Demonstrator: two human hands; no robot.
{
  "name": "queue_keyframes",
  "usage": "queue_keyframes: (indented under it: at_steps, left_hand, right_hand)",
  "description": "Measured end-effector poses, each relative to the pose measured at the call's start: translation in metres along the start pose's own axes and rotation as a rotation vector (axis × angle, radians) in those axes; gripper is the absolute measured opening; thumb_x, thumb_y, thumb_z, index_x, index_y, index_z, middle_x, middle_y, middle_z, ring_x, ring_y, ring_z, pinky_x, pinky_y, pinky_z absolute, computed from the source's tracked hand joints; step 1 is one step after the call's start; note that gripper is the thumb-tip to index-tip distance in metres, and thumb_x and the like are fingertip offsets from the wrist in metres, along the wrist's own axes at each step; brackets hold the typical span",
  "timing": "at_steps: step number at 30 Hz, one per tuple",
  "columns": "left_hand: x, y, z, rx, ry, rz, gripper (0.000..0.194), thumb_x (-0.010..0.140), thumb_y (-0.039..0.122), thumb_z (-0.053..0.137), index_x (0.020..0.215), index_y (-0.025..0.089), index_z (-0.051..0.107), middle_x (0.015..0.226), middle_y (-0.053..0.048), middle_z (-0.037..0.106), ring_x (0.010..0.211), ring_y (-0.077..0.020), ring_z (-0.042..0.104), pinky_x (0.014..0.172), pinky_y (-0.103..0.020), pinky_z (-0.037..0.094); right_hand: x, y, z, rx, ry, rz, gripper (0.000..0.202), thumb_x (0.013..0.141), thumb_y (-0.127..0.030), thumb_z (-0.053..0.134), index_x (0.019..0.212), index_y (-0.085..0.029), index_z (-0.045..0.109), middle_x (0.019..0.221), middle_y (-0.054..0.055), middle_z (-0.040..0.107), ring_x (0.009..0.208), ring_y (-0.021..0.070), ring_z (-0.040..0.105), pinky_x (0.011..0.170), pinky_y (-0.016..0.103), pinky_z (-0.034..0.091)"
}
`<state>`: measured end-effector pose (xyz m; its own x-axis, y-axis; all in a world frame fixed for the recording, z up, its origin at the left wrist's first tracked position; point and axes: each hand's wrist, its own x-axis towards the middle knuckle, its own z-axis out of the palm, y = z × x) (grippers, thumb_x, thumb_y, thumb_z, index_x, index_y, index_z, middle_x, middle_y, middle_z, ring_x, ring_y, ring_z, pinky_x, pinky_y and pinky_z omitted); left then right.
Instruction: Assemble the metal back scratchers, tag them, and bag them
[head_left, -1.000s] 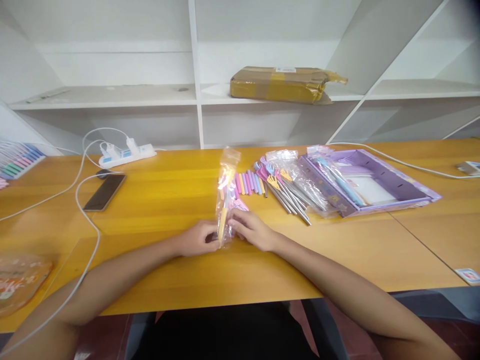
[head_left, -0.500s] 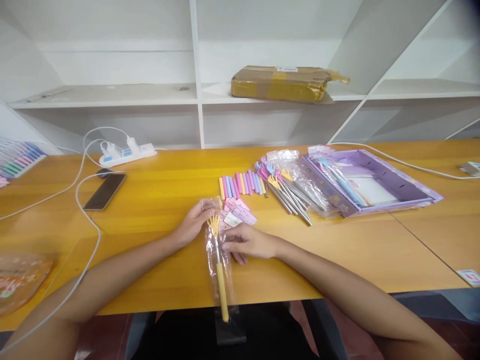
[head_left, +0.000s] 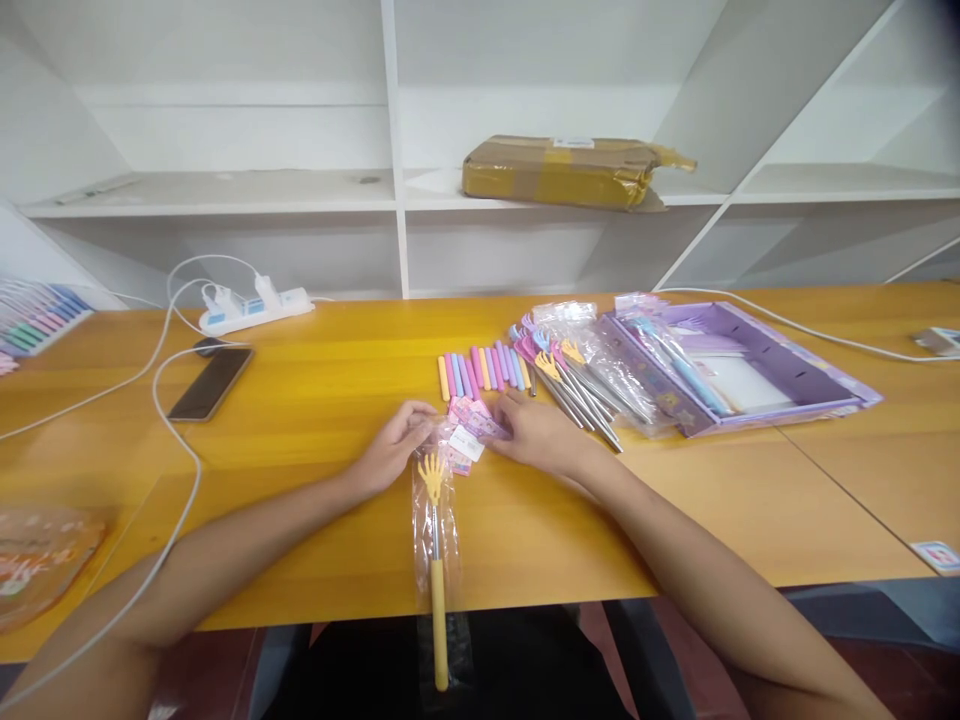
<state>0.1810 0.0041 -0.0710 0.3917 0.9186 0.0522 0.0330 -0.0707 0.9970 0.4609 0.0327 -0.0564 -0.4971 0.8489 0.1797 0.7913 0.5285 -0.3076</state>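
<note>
Bagged yellow back scratcher (head_left: 436,545) lies lengthwise over desk's (head_left: 300,420) near edge; left hand (head_left: 395,447) pinches bag top; right hand (head_left: 541,432) open on label cards (head_left: 472,428).

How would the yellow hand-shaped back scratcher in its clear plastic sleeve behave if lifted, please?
The yellow hand-shaped back scratcher in its clear plastic sleeve is thin, so probably light. Its glossy wrap looks slippery and floppy. It overhangs the orange wooden table, so a nudge might tip it off.

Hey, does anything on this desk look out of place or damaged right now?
Yes. The bagged yellow back scratcher overhangs the desk's near edge, handle hanging past it. On the shelf, the brown parcel is crumpled and torn at its right end.
</note>
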Motion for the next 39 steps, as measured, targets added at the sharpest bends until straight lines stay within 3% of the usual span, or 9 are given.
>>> queue_keyframes:
  at_steps: [6,12,17,20,24,31,39]
  left_hand:
    - [0.003,-0.005,-0.002,-0.053,0.019,-0.046,0.044,0.1,0.061,0.057,0.092,0.018,0.063,0.087,-0.003,0.068,0.078,-0.016,0.064,0.074,-0.028,0.051]
    - [0.005,-0.007,-0.002,-0.077,0.044,-0.043,0.047,0.099,0.062,0.057,0.087,0.017,0.063,0.081,-0.003,0.068,0.072,-0.015,0.063,0.071,-0.027,0.05]
    - [0.005,-0.009,-0.002,-0.074,0.08,-0.028,0.043,0.101,0.06,0.056,0.089,0.019,0.061,0.08,0.0,0.067,0.071,-0.0144,0.063,0.069,-0.026,0.051]
    - [0.006,-0.01,-0.002,-0.074,0.081,-0.034,0.041,0.101,0.059,0.056,0.091,0.02,0.061,0.08,0.0,0.067,0.07,-0.0149,0.063,0.069,-0.027,0.051]
    - [0.006,-0.008,-0.003,-0.046,0.032,-0.016,0.038,0.101,0.057,0.057,0.102,0.019,0.063,0.088,-0.001,0.067,0.079,-0.016,0.065,0.076,-0.028,0.053]
    - [0.008,-0.009,-0.004,-0.024,-0.137,0.006,0.034,0.098,0.046,0.068,0.119,0.02,0.067,0.112,-0.006,0.071,0.101,-0.0194,0.066,0.091,-0.031,0.052]
    - [0.008,-0.012,-0.003,-0.055,-0.171,-0.003,0.036,0.097,0.043,0.07,0.126,0.022,0.068,0.124,-0.009,0.071,0.112,-0.0225,0.067,0.1,-0.037,0.053]
  right_hand:
    - [0.005,0.006,0.004,0.208,-0.047,0.107,0.031,0.087,-0.041,0.08,0.083,-0.022,0.056,0.074,0.0,0.066,0.062,0.0151,0.057,0.057,0.027,0.034]
    - [0.008,0.004,-0.003,0.471,0.065,0.134,0.035,0.082,-0.04,0.085,0.094,-0.022,0.058,0.073,-0.001,0.07,0.064,0.0164,0.065,0.06,0.026,0.046]
    - [0.004,-0.009,-0.009,0.528,0.256,0.006,0.031,0.091,-0.049,0.077,0.088,-0.022,0.062,0.072,0.0,0.068,0.06,0.0144,0.058,0.056,0.027,0.046]
    - [-0.001,-0.024,-0.006,0.585,0.395,-0.159,0.021,0.095,-0.04,0.074,0.093,-0.022,0.065,0.077,0.001,0.069,0.061,0.013,0.059,0.057,0.027,0.051]
    - [-0.003,-0.043,0.008,0.646,0.43,-0.346,0.008,0.099,-0.027,0.069,0.104,-0.022,0.065,0.096,0.005,0.071,0.073,0.013,0.067,0.065,0.027,0.06]
    - [0.004,-0.042,0.02,0.579,0.509,-0.264,0.008,0.1,-0.026,0.067,0.106,-0.022,0.063,0.096,0.006,0.069,0.08,0.016,0.069,0.072,0.032,0.064]
    - [0.004,-0.041,0.015,0.639,0.509,-0.217,0.006,0.101,-0.028,0.064,0.102,-0.023,0.061,0.092,0.004,0.068,0.078,0.0155,0.068,0.071,0.031,0.062]
